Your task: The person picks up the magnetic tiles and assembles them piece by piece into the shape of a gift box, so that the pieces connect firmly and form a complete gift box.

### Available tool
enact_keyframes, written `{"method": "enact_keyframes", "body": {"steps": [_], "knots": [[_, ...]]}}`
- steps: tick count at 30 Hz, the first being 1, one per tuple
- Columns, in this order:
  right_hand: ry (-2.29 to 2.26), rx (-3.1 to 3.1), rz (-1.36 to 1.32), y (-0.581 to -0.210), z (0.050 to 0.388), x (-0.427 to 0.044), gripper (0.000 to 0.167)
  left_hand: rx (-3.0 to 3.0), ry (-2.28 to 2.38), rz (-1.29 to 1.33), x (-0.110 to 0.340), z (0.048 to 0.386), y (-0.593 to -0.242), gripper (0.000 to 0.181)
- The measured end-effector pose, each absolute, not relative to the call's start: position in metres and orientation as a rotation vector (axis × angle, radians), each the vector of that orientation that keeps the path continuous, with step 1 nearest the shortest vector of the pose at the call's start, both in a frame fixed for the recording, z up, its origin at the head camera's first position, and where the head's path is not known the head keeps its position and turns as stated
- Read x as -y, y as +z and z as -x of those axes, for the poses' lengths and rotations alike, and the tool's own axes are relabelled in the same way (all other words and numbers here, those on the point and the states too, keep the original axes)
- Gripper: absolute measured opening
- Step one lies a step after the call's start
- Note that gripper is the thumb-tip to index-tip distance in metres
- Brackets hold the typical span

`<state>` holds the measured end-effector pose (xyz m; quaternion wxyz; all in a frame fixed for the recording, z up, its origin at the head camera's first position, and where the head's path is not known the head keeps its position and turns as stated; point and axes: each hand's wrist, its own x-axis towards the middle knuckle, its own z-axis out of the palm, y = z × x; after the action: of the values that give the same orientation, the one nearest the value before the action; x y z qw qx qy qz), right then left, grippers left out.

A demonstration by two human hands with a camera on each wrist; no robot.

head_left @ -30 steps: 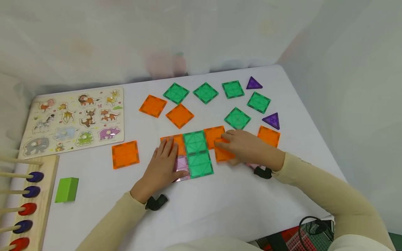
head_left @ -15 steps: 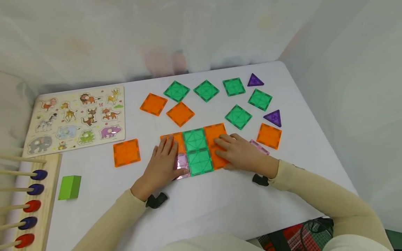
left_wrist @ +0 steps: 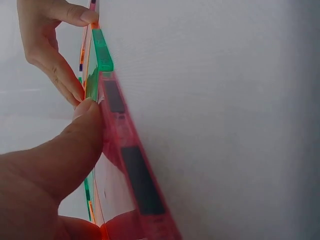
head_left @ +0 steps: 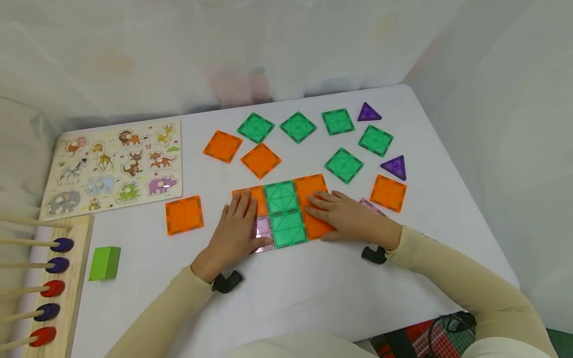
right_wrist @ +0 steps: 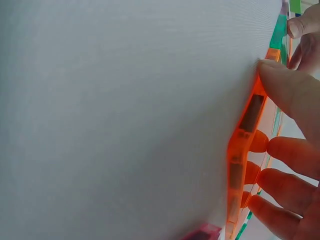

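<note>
A flat block of magnetic tiles lies mid-table, in two rows of three. Two green tiles (head_left: 288,228) form its middle column. My left hand (head_left: 233,238) rests on its left side, fingers over an orange tile (head_left: 260,200) and thumb on a pink tile (head_left: 263,228). In the left wrist view that thumb (left_wrist: 75,150) presses at the pink tile's edge. The right column is orange tiles (head_left: 310,185). My right hand (head_left: 351,216) lies on them, fingers extended; in the right wrist view its thumb (right_wrist: 287,85) touches the lower orange tile's edge (right_wrist: 242,145).
Loose green tiles (head_left: 343,165), orange tiles (head_left: 260,160) and purple triangles (head_left: 395,167) lie behind and to the right. A pink tile (head_left: 372,206) is partly hidden behind my right hand. At left are an animal puzzle board (head_left: 112,169), a green block (head_left: 105,263) and a wooden bead frame (head_left: 80,283).
My right hand has brought an orange tile leftward against the lower green tile, completing the right column, and now rests flat there. My left hand has stayed on the block's left side.
</note>
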<state>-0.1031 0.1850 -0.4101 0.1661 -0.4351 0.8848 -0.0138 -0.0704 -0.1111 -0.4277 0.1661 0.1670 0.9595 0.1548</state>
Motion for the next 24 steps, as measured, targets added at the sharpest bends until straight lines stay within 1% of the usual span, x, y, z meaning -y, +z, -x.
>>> {"method": "enact_keyframes", "body": {"steps": [8, 13, 15, 18, 21, 24], "knots": [[-0.041, -2.531, 1.263, -0.411, 0.104, -0.185, 0.073, -2.737, 0.439, -0.468, 0.113, 0.071, -0.427, 0.107], [-0.09, -2.535, 1.249, -0.412, 0.102, -0.187, 0.073, -2.718, 0.554, -0.463, 0.12, 0.072, -0.426, 0.103], [-0.108, -2.535, 1.239, -0.413, 0.101, -0.188, 0.073, -2.758, 0.588, -0.424, 0.129, 0.072, -0.424, 0.097], [-0.128, -2.534, 1.221, -0.413, 0.101, -0.189, 0.072, -2.871, 0.604, -0.266, 0.15, 0.069, -0.418, 0.085], [-0.142, -2.535, 1.217, -0.413, 0.1, -0.19, 0.072, -2.978, 0.556, -0.121, 0.175, 0.058, -0.415, 0.072], [-0.146, -2.536, 1.216, -0.413, 0.1, -0.191, 0.072, -3.01, 0.511, -0.086, 0.189, 0.047, -0.42, 0.066]]}}
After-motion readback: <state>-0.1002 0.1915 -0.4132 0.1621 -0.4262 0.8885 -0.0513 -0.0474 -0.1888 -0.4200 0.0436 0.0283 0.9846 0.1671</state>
